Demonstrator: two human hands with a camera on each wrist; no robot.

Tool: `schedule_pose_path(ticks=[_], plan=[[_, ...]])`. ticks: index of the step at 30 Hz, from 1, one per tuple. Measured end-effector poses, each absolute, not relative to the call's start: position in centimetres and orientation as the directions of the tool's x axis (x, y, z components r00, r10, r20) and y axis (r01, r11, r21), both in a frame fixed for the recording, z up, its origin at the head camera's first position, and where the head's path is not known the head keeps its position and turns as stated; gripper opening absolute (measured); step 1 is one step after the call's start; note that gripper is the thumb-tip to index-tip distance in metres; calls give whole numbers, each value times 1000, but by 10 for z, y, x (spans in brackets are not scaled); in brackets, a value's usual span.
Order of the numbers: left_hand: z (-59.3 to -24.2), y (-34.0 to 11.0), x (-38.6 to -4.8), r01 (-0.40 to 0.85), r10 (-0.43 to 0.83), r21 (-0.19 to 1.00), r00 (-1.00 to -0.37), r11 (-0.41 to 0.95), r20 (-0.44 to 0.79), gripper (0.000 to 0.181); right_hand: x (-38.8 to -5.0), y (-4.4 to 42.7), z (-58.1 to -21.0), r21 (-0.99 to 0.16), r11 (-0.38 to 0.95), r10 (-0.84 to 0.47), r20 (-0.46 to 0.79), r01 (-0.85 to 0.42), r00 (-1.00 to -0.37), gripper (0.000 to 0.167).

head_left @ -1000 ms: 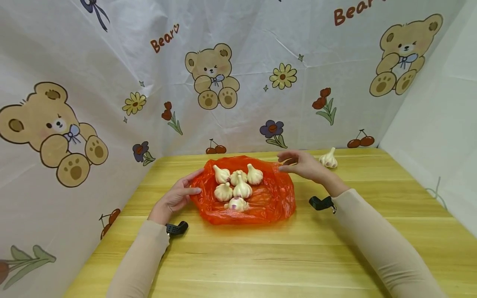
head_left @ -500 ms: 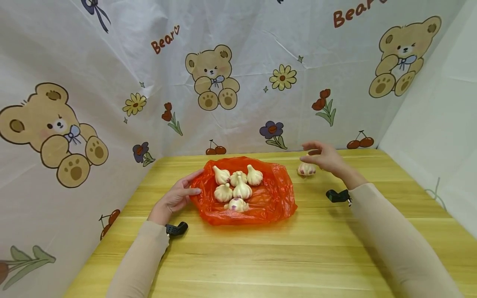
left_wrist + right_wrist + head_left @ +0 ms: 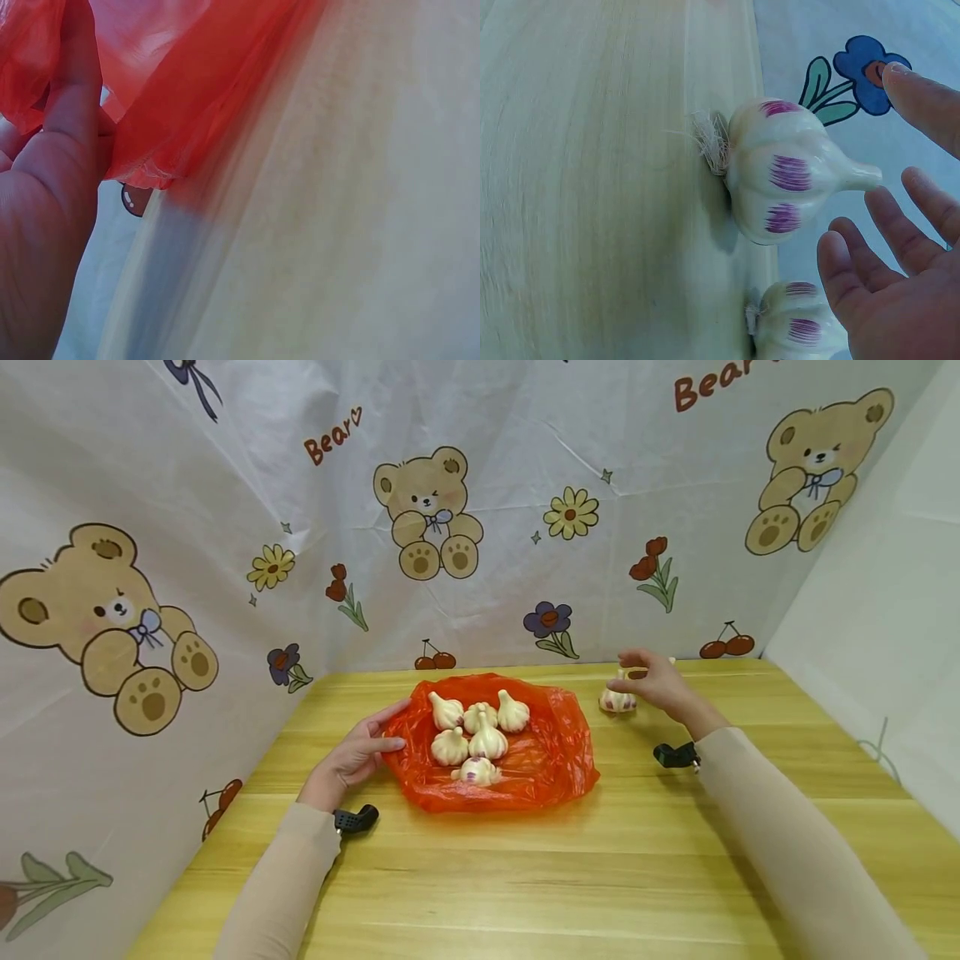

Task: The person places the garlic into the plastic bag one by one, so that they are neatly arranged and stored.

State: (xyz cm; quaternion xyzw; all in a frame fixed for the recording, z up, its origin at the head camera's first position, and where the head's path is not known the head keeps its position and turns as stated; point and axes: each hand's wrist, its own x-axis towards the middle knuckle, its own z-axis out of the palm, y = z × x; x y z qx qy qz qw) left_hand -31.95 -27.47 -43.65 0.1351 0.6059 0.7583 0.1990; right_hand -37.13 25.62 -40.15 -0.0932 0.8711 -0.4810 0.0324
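Observation:
An open red plastic bag point(image 3: 551, 752) lies on the wooden table with several garlic bulbs point(image 3: 488, 742) inside. My left hand point(image 3: 352, 756) holds the bag's left rim, thumb on the inner side and fingers outside. In the left wrist view, red plastic point(image 3: 172, 82) lies against the fingers. To the right of the bag, my right hand point(image 3: 660, 687) hovers by a single garlic bulb point(image 3: 617, 700), fingers spread and apart from it. The right wrist view shows that purple-streaked garlic bulb point(image 3: 784, 172) standing upright, its stem towards the fingertips point(image 3: 877, 199).
A second loose garlic bulb point(image 3: 799, 322) stands beyond the first, mostly behind my right hand in the head view. Bear-printed sheeting point(image 3: 495, 610) rises at the table's back and left edges. A white wall point(image 3: 885, 577) borders the right side.
My right hand has left the bag's right edge and moved right to the loose garlic bulb, shifting only slightly in the last half second. My left hand stays on the bag.

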Motion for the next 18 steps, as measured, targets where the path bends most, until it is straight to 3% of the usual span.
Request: schedule_pose_path(ticks=[9,18], plan=[[-436,-275,-320,-140,470,973,-882,-185,-38,82,-374,252,-417,-859,503,-202,-14,-92,-979,88],[-438,-277,-322,-129,479,974,-878,-186,-25,81,-378,252,-432,-822,563,-210,-49,-80,-976,83]])
